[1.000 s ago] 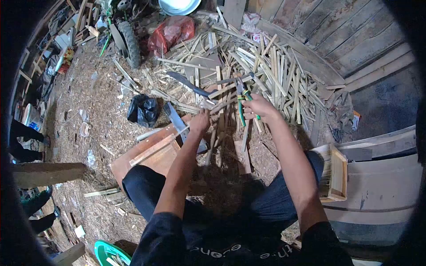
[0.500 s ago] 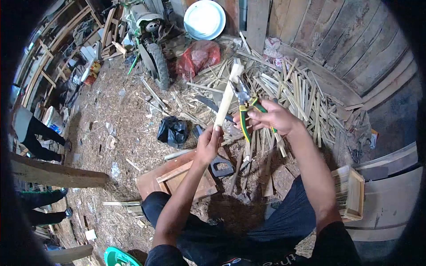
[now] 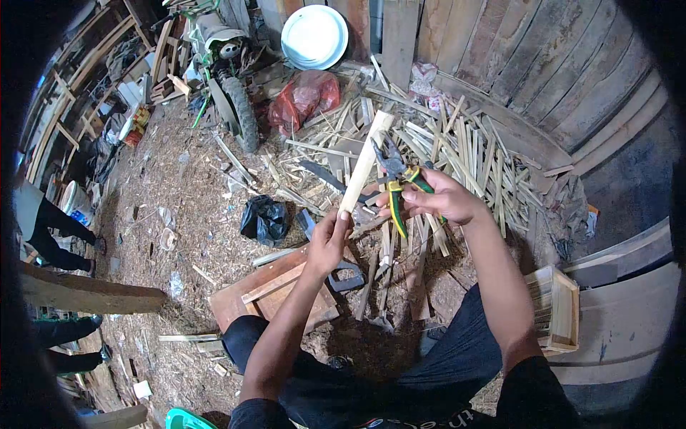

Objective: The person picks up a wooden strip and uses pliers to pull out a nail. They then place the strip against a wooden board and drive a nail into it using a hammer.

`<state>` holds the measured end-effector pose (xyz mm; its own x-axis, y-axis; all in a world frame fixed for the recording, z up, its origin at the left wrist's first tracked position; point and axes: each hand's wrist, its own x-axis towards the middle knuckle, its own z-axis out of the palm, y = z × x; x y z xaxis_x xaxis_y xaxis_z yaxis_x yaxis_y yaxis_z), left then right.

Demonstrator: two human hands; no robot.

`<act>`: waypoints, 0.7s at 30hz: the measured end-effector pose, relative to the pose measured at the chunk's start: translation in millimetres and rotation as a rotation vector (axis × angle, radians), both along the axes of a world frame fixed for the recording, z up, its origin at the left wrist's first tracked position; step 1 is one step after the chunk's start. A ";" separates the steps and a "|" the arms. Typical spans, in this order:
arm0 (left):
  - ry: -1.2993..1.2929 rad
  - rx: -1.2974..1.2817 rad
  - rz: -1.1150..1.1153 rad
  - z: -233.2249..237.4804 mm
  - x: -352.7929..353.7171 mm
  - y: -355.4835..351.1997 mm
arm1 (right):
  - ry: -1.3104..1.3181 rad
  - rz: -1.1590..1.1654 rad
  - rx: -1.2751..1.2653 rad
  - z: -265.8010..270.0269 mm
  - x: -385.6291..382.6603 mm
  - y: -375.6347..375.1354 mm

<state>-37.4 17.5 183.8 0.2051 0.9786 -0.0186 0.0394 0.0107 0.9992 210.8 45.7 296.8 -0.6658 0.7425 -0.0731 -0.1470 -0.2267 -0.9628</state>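
My left hand [image 3: 329, 240] pinches the lower end of a flat pale wooden strip [image 3: 364, 167], which slants up and to the right. My right hand [image 3: 449, 198] is wrapped round the green-and-yellow handles of pliers [image 3: 396, 174]. The jaws point up and left, parted, right at the strip's right edge below its top end. Under my left forearm lies a brown wooden panel [image 3: 232, 289], with a dark saw-like handle [image 3: 346, 277] at its right side.
Cut wooden sticks [image 3: 471, 161] lie piled ahead and right. A black plastic bag [image 3: 264, 219], a red bag [image 3: 306, 99] and a motorbike wheel [image 3: 241, 114] are farther off. A slatted wooden crate [image 3: 562, 311] stands right. Another person's legs [image 3: 64, 227] show at left, near a beam [image 3: 93, 289].
The plier jaws have moved from the strip's top end to lower along its edge, and look more parted. The view has shifted slightly. Both hands keep their hold.
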 end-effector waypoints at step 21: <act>0.328 0.133 0.108 10.8 9.8 0.3 | -0.498 -0.438 0.320 -16.2 -13.2 7.2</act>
